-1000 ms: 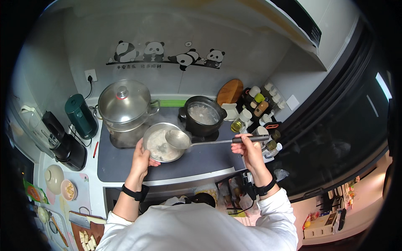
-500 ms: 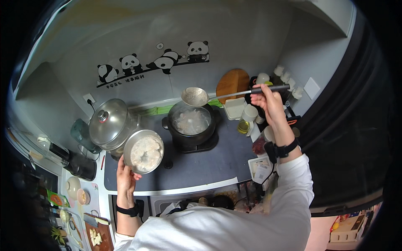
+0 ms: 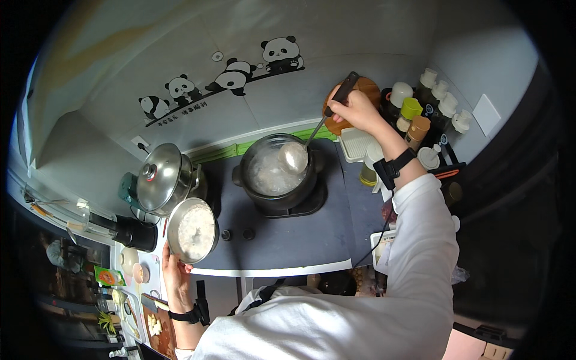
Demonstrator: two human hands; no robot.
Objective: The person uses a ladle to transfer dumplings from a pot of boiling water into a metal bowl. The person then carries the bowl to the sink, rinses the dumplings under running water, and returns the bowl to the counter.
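Observation:
My left hand grips a round steel bowl by its near rim. Whitish, lumpy food lies inside the bowl. In my right hand is the dark handle of a long metal ladle; its round head is down inside the black pot, at the right side of the opening. Cloudy liquid with pale pieces fills the pot, and steam rises from it. The pot sits on a black burner stand. Whether the ladle's head holds anything is hard to tell.
A lidded steel pot stands left of the black pot, behind the bowl. Seasoning bottles, a white tray and a round wooden board crowd the right back. At lower left, a cutting board carries pale chopped pieces.
My right hand has brought the ladle down from above the black pot's far rim into the pot, its handle now steeper. The steel bowl stays in my left hand, slightly lower left in view.

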